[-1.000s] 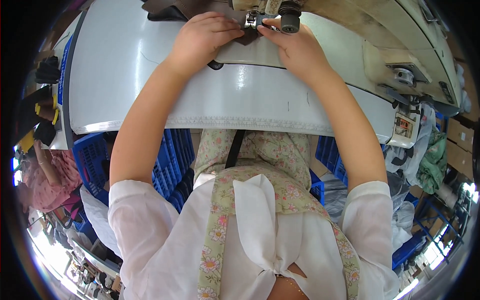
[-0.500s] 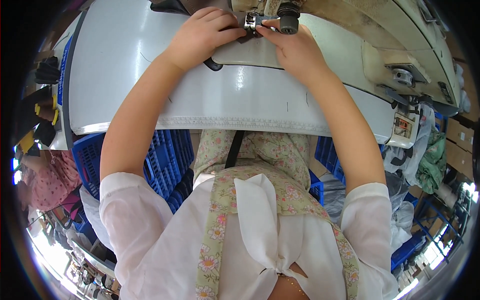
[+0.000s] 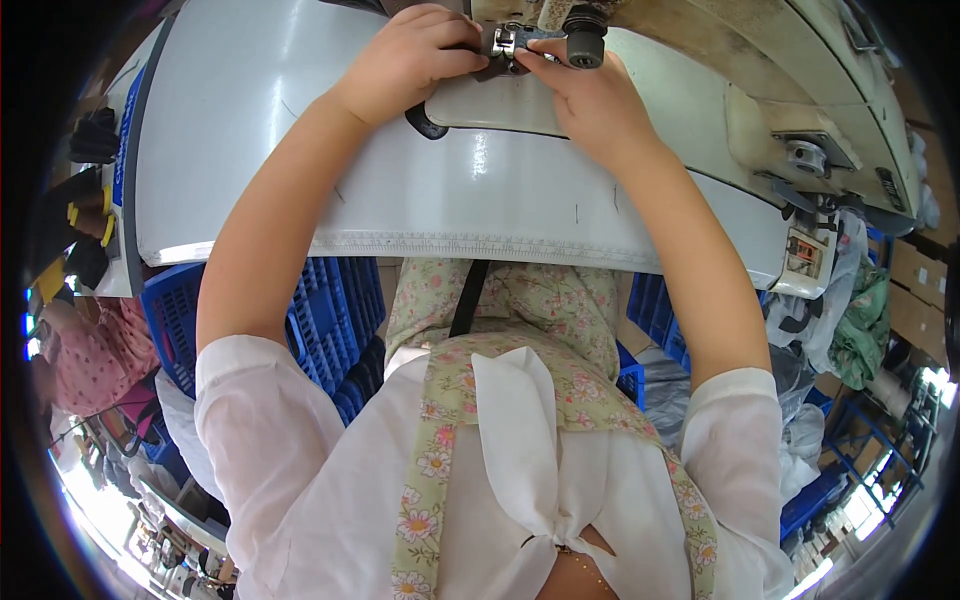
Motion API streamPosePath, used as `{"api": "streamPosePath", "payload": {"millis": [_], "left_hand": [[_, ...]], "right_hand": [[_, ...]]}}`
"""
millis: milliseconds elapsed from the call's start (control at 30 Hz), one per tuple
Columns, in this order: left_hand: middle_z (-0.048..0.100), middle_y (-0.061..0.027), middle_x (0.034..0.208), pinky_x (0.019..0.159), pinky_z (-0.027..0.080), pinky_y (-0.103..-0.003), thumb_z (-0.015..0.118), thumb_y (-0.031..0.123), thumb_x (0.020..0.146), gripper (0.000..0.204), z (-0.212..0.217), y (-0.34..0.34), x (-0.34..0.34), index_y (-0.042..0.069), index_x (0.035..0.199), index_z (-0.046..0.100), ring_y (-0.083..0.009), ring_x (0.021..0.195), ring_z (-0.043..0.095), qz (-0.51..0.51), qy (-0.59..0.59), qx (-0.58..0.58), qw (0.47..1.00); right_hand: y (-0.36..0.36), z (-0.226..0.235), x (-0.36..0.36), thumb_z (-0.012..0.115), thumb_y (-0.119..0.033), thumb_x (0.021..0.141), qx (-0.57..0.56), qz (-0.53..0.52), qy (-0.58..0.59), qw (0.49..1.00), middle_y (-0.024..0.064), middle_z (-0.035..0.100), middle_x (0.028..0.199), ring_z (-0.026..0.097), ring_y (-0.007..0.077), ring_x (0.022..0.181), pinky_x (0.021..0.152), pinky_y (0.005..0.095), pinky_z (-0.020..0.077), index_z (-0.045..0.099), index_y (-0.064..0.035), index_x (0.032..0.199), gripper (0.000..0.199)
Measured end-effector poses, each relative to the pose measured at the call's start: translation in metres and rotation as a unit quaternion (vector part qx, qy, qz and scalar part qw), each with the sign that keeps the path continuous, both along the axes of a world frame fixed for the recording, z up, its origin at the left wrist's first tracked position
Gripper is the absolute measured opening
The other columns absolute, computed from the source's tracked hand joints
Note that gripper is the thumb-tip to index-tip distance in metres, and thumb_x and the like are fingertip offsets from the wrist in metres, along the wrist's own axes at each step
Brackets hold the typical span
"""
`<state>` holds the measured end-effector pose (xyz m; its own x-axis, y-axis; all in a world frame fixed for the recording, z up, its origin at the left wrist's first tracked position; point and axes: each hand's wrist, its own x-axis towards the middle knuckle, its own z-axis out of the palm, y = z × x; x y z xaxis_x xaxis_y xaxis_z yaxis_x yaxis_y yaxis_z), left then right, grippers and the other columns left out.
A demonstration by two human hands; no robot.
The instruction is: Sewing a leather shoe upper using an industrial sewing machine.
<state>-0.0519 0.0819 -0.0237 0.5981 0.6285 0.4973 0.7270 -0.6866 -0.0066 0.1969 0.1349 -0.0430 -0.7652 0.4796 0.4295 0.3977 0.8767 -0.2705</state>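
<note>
My left hand (image 3: 415, 55) is curled over a dark strap (image 3: 424, 121) whose loop sticks out below my palm onto the white sewing table (image 3: 300, 150). My right hand (image 3: 590, 95) pinches the same dark piece right at the metal presser foot (image 3: 505, 40) of the sewing machine. A black round knob (image 3: 585, 22) sits just above my right fingers. The part of the strap under the foot is hidden by my fingers.
The cream machine body (image 3: 800, 90) runs along the right. A measuring scale lines the table's front edge (image 3: 480, 245). Blue plastic crates (image 3: 330, 320) stand under the table. Dark and yellow items (image 3: 85, 200) lie at the left, and green cloth (image 3: 860, 320) hangs at the right.
Both hands stay at the presser foot and have shifted slightly toward the top of the view. The strap loop below my left palm has moved up with them.
</note>
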Motion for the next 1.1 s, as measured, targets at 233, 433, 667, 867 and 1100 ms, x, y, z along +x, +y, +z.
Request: {"api": "streamPosePath", "payload": {"millis": [233,433,667,867,1100], "left_hand": [[0.065,-0.0057,0.100,0.092,0.044,-0.041,0.067,0.012,0.074,0.016,0.015,0.003,0.001,0.011,0.089,0.070,-0.0294,0.099,0.060,-0.027,-0.026,-0.052,0.998],[0.066,-0.0086,0.103,0.089,0.046,-0.042,0.067,0.011,0.074,0.016,0.016,0.008,0.001,0.009,0.090,0.070,-0.0310,0.101,0.061,-0.056,-0.051,-0.027,0.997],[0.066,-0.0101,0.103,0.085,0.048,-0.042,0.068,0.010,0.074,0.016,0.016,0.009,0.003,0.007,0.090,0.069,-0.0322,0.098,0.062,-0.059,-0.066,-0.026,0.996],[0.067,-0.0062,0.104,0.090,0.048,-0.042,0.066,0.003,0.071,0.027,-0.006,0.012,-0.007,0.011,0.096,0.071,-0.0294,0.099,0.061,-0.027,-0.069,-0.021,0.997],[0.068,-0.0017,0.105,0.095,0.048,-0.037,0.063,0.000,0.071,0.034,-0.013,0.012,-0.006,0.011,0.102,0.069,-0.0259,0.106,0.060,0.021,-0.039,-0.007,0.999]], "right_hand": [[0.002,-0.001,-0.003,0.061,-0.001,0.076,0.003,-0.008,-0.008,1.000,0.0056,0.062,0.102,0.056,0.0245,0.104,0.089,0.0404,0.0453,0.069,-0.0123,0.111,0.037],[0.000,0.001,-0.004,0.061,-0.002,0.077,0.012,-0.019,-0.009,1.000,0.0051,0.063,0.101,0.057,0.0237,0.104,0.088,0.0402,0.0453,0.069,-0.0131,0.111,0.037],[0.002,-0.002,-0.005,0.061,-0.001,0.077,0.007,-0.018,0.005,1.000,0.0040,0.063,0.105,0.056,0.0240,0.105,0.088,0.0408,0.0448,0.069,-0.0136,0.110,0.036],[0.002,-0.004,-0.009,0.056,0.007,0.076,0.010,-0.008,0.028,1.000,0.0052,0.065,0.111,0.062,0.0311,0.094,0.081,0.0403,0.0509,0.068,-0.0114,0.113,0.043],[0.001,-0.002,-0.006,0.056,0.007,0.075,0.002,-0.014,0.022,1.000,0.0061,0.066,0.108,0.062,0.0320,0.093,0.080,0.0417,0.0507,0.067,-0.0129,0.112,0.044]]}}
